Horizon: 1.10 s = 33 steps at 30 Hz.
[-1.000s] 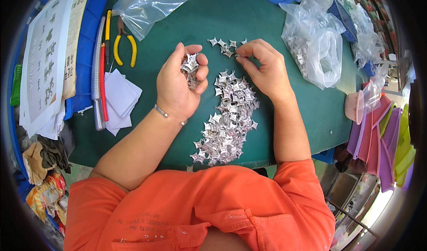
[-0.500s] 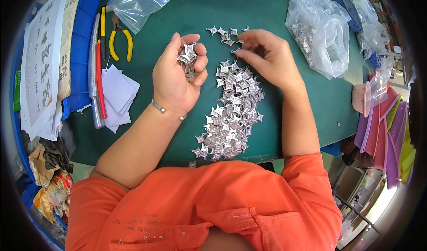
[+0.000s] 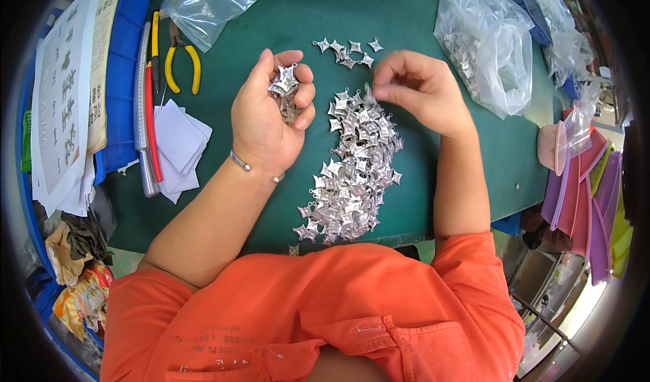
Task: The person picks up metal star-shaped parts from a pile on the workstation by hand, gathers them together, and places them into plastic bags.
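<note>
My left hand (image 3: 267, 115) is cupped with its fingers curled round several silver four-pointed star charms (image 3: 285, 84), each with a small ring at one tip. Over the far right end of a long pile of the same charms (image 3: 359, 159), my right hand (image 3: 421, 92) has thumb and forefinger pinched together. A blurred charm (image 3: 369, 92) shows at those fingertips. Beyond the pile lies a small loose group of charms (image 3: 347, 62), apart from it.
Yellow-handled pliers (image 3: 196, 71), a red-handled tool (image 3: 153, 125) and white paper slips (image 3: 181, 145) lie at left, beside a blue bin (image 3: 125, 77). Clear plastic bags (image 3: 501, 64) with charms stand at far right; another clear bag (image 3: 217, 3) lies at the far edge.
My right hand has drawn back from the small group, rightward and slightly nearer, to the pile's far end. More of the small group now shows. The left hand has stayed in place.
</note>
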Tool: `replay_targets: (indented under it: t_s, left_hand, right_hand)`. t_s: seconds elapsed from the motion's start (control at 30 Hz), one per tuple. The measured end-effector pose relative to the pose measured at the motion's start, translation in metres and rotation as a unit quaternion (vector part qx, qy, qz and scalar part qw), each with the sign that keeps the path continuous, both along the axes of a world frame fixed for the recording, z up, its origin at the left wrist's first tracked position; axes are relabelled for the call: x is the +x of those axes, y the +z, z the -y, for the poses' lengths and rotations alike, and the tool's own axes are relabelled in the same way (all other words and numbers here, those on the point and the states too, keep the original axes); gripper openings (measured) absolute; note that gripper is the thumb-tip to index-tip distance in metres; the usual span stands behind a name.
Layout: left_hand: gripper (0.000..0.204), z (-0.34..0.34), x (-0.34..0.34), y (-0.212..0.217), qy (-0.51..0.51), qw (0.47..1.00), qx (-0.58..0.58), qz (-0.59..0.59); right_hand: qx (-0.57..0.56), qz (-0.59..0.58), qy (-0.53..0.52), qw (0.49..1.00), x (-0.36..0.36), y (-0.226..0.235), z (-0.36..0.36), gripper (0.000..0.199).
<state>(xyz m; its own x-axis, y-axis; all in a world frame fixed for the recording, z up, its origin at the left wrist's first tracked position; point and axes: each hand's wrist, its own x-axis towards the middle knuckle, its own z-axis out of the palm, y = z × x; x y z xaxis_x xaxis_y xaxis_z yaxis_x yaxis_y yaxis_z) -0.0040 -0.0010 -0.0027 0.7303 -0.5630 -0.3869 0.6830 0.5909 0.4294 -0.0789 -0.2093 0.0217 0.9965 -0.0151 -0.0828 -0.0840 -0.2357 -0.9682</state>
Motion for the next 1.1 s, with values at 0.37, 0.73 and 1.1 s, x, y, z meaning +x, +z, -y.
replay_targets:
  t_s: [0.37,0.73,1.1]
  left_hand:
    - [0.030,-0.001,0.000,-0.001,0.000,1.000,0.000,-0.001]
    - [0.030,0.000,0.000,0.000,-0.002,1.000,-0.004,-0.003]
    - [0.030,0.000,0.000,-0.001,-0.004,1.000,-0.008,0.001]
  right_hand:
    - [-0.226,0.103,-0.096,0.964,0.012,-0.006,-0.011,0.018]
    - [-0.082,0.028,-0.086,0.993,0.005,-0.010,0.003,0.009]
    - [-0.348,0.141,-0.127,0.918,0.022,-0.015,-0.005,0.018]
